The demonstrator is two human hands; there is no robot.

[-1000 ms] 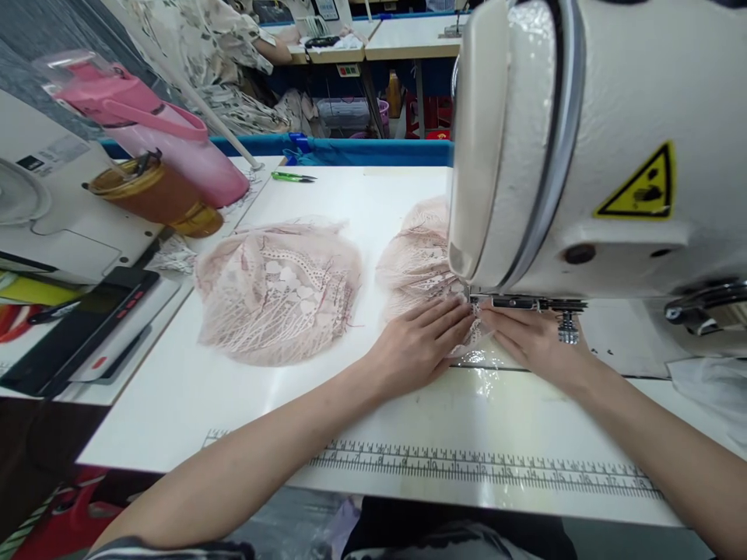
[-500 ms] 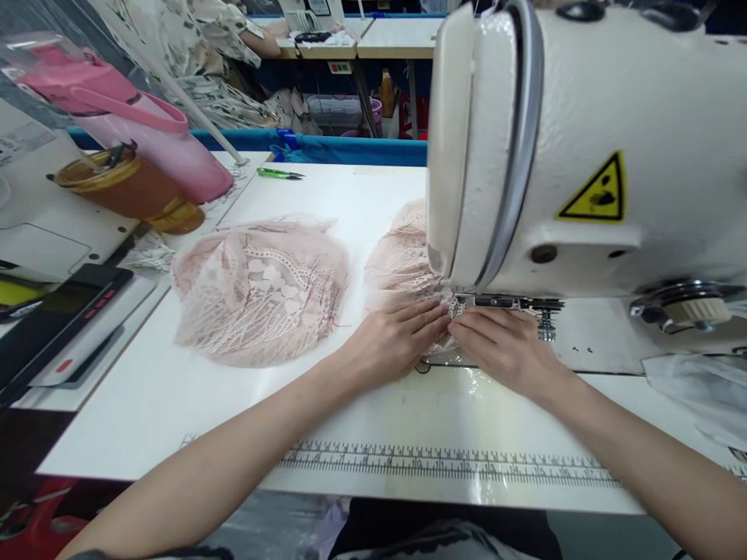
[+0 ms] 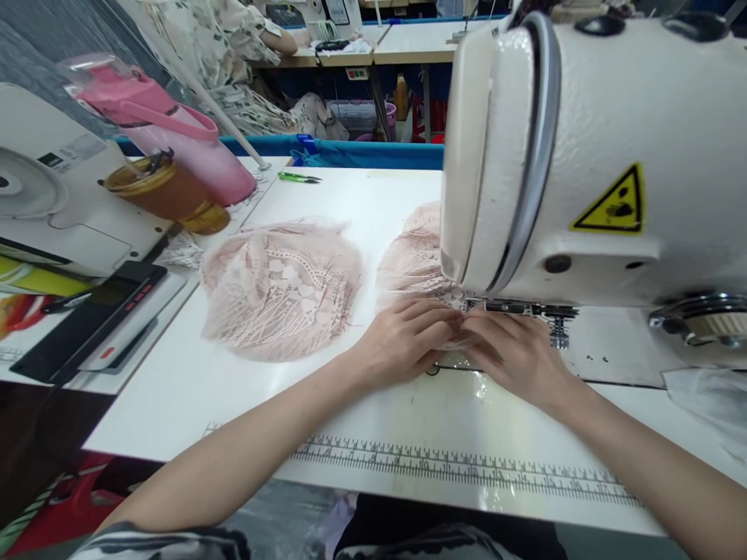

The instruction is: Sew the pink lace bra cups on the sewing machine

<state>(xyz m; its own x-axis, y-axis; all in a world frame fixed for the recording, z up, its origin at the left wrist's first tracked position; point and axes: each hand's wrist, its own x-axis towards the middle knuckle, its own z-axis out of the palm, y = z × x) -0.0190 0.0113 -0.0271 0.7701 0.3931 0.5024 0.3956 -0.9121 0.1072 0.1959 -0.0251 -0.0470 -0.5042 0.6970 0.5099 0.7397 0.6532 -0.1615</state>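
Pale pink lace fabric [image 3: 408, 253] lies partly under the head of a white sewing machine [image 3: 589, 155]. My left hand [image 3: 405, 338] is closed on the near edge of this lace, fingers pinched together just left of the presser foot area. Close beside it, my right hand [image 3: 517, 350] also grips the lace, its fingertips almost touching the left ones below the needle zone. The needle itself is hidden behind the machine head and fingers. Another bunched piece of pink lace [image 3: 285, 288] rests on the white table [image 3: 373, 420] to the left.
At the left stand a pink bottle [image 3: 187, 140] and a brown cup [image 3: 169, 194], near a black and white device [image 3: 105, 319]. A green thread snipper [image 3: 299, 178] lies toward the back. Whitish fabric [image 3: 709, 404] sits at the right. Across the way, another person's sleeve [image 3: 233, 31] shows.
The camera view has shifted, so the scene sits slightly further right. My fingers have bunched more tightly on the lace edge, the left knuckles more raised.
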